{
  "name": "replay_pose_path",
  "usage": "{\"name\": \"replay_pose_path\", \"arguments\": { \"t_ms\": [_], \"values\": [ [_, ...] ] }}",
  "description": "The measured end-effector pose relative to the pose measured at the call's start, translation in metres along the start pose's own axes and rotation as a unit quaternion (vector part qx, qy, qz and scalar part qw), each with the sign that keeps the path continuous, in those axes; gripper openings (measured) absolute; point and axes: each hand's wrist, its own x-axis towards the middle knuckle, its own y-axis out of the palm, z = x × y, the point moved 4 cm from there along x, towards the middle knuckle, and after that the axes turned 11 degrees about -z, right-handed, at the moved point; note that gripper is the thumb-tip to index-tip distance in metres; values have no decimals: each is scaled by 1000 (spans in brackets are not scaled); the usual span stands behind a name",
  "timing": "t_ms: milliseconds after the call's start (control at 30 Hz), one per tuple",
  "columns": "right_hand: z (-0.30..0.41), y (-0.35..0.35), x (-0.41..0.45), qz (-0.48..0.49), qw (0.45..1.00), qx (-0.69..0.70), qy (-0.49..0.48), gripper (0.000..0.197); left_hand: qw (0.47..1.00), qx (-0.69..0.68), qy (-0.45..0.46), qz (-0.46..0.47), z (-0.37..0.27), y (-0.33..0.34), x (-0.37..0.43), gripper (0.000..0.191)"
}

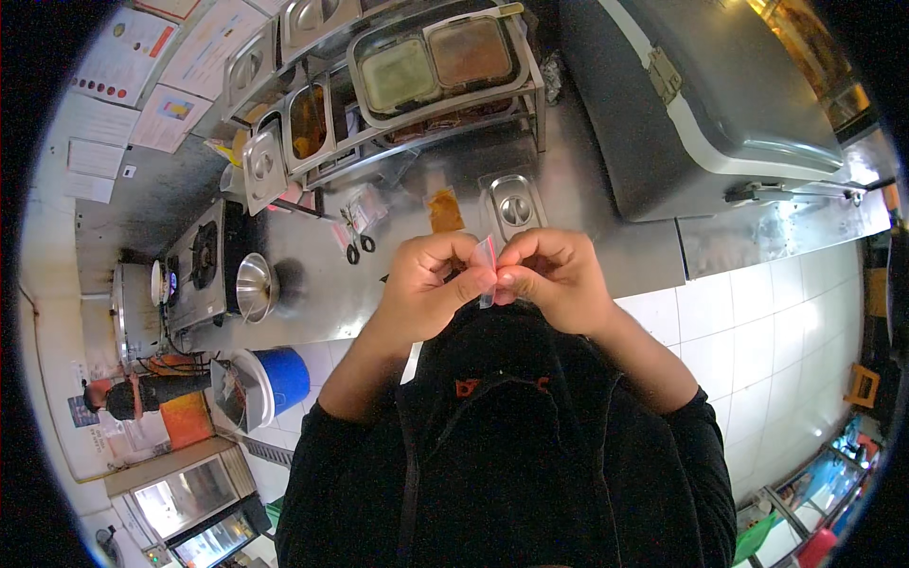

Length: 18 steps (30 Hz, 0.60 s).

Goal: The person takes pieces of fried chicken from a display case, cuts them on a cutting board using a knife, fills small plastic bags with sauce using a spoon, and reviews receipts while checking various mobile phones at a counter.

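A small clear zip bag (486, 252) with a red strip along its top is pinched between my two hands, in front of my chest. My left hand (437, 280) grips it from the left with thumb and fingertips. From the other side, my right hand (557, 277) pinches its edge, thumb against fingers. Just beyond the hands lies a bag of orange-yellow powder or sauce (445, 209) on the steel counter (298, 284). A lidded steel pan (515, 204) sits right of it. To the left are black-handled scissors (359, 245) beside several clear zip bags (368, 206).
A steel rack (426, 131) of food pans stands at the back. A large grey insulated box (682, 128) occupies the right. Leftward are a steel bowl (256, 287), a gas stove (206, 263) and a blue bucket (287, 383). Another person (153, 397) stands far left.
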Motion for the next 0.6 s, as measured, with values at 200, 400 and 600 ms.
{"name": "replay_pose_path", "arguments": {
  "t_ms": [200, 400, 600],
  "values": [
    [7, 4, -5, -35, 992, -119, -29, 19, 944, 300, 139, 0, -14, 1, -3, 21],
    [16, -12, -5, -14, 983, -170, -66, 13, 909, 369, 191, -6, -24, 20, 11, 21],
    [24, -3, 0, -31, 911, -321, -259, 11, 907, 368, 200, -49, -7, 2, 4, 16]
  ]
}}
